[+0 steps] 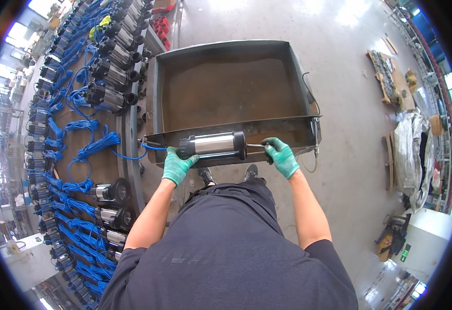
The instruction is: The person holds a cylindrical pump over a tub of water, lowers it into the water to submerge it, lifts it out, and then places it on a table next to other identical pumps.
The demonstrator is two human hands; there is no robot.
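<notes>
Pump (213,143), steel and black, one

Laid lengthwise at the near edge of the tank (158,98). Black left end touched by the left hand (179,166), thumb and forefinger spread; other fingers hidden, closure cannot be told. Rod (256,145) at right end pinched between right hand's (281,156) thumb and fingers. Blue cable (134,157) attached at left. Bench (107,123) at left lined with similar units (107,98).

Pump (214,142): smooth, glossy metal barrel between matt, dark ends. Rod (256,145): bare metal. Gloves (177,167): matt, fabric-like. Tank (226,124): dull painted metal. Cables (98,146): smooth, plastic-looking. Shirt (226,243): matt cloth. Floor (339,67): smooth, shiny under the light.
</notes>
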